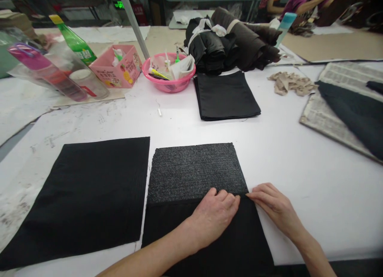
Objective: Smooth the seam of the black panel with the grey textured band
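Note:
A dark grey speckled panel (194, 171) lies in front of me, with smooth black fabric (215, 249) along its near edge. My left hand (217, 215) presses on the line where the two meet, its fingers curled together on the black fabric's edge. At the right end of that same line, my right hand (273, 203) pinches the corner of the black fabric between thumb and fingers. The two sets of fingertips are close together. Left of the panel lies a flat stack of black fabric (95, 193).
Farther back sit a black fabric pile (229, 97), tied dark bundles (206, 50), a pink basin (169, 83) of small tools and a pink box (119, 69). A green bottle (74, 42) leans at left. Beige strips (291, 83) and a newsprint-covered board (317, 117) lie at right. People sit beyond.

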A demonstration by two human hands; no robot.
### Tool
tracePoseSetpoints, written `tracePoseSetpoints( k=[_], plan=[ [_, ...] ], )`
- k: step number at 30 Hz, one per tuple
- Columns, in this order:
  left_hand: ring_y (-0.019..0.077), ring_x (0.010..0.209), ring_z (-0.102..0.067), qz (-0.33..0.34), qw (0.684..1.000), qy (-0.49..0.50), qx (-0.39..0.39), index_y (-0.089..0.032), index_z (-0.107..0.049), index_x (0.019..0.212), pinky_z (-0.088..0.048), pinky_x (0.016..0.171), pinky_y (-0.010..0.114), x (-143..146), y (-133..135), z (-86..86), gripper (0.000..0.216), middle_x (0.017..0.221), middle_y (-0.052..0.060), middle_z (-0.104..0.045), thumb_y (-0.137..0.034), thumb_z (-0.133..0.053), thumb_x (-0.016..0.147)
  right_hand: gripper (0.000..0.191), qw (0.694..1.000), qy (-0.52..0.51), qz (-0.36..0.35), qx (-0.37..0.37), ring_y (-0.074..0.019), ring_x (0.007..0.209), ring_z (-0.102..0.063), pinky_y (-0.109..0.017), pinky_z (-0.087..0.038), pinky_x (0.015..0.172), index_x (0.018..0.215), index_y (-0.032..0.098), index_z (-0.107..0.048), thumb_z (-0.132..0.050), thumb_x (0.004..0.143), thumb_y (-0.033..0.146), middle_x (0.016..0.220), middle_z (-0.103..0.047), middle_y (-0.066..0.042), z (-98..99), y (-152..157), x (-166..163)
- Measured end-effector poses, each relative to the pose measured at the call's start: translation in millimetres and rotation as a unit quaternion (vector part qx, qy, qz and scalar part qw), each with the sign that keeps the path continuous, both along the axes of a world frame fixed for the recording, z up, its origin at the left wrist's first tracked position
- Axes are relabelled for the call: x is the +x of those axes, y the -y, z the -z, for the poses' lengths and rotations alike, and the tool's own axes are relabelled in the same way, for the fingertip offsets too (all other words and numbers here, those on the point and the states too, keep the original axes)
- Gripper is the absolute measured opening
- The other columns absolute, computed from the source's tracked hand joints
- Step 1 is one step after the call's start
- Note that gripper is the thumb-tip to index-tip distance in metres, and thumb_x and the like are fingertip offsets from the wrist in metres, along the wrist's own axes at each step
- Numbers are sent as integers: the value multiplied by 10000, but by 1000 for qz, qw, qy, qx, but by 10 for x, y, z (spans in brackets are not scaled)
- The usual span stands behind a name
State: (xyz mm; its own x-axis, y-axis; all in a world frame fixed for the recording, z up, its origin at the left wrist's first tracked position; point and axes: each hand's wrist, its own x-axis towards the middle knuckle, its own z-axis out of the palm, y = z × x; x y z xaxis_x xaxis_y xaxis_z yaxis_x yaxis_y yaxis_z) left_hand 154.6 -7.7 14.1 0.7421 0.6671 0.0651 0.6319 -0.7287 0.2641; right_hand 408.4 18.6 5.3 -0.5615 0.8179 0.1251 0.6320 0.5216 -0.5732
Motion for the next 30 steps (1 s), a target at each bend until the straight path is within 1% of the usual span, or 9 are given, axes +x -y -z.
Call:
tracePoseSetpoints(
  k=[2,6,10,16,20,26,30],
  plan=[
    [195,924,-485,0,1000,-4,-1,-91,-382,1385,-385,759,360,1,-4,5,401,1045,76,-543,-182,-402,995,202,1000,-3,-5,0,-201,923,-559,-317,-513,761,1046,246,-673,-472,1030,239,974,-593,-52,-3,-2,9],
    [195,922,-483,-3,1000,-7,-1,-90,-378,1386,-383,756,359,3,-15,-2,401,1044,71,-542,-184,-402,996,225,1000,-8,-16,0,-200,938,-553,-318,-507,770,1097,242,-665,-451,1033,213,1003,-582,-62,-5,15,41],
    [194,910,-477,-1,1000,-5,-1,-92,-395,1369,-381,749,356,5,-28,-36,380,1044,71,-542,-182,-391,1000,245,1000,3,-23,16,-200,952,-554,-319,-503,792,1141,252,-656,-445,1033,194,1025,-580,-63,41,32,67],
    [186,875,-467,8,1000,-18,9,-110,-502,1230,-378,722,344,46,-33,-73,264,985,44,-520,-151,-408,988,295,997,29,-35,61,-188,961,-559,-331,-491,829,1245,277,-610,-441,1036,155,1059,-584,-60,85,81,82],
    [184,896,-473,21,999,-22,21,-114,-539,1149,-381,721,334,85,-31,-55,221,1013,56,-521,-151,-384,995,319,996,32,-38,74,-185,979,-551,-340,-480,846,1286,286,-580,-446,1037,137,1076,-576,-57,79,109,81],
    [180,877,-482,21,999,-19,22,-113,-501,1231,-392,723,333,120,-58,-58,275,1006,54,-528,-161,-350,1006,318,997,37,-35,66,-197,1015,-537,-359,-479,878,1322,286,-558,-450,1046,172,1108,-563,-62,126,138,119],
    [186,901,-494,19,1000,-19,14,-115,-466,1286,-404,759,334,141,-62,-56,311,1029,65,-543,-161,-332,1010,279,999,-2,1,52,-190,1004,-539,-340,-490,861,1256,272,-598,-450,1042,171,1083,-564,-57,156,153,123]
  ],
)
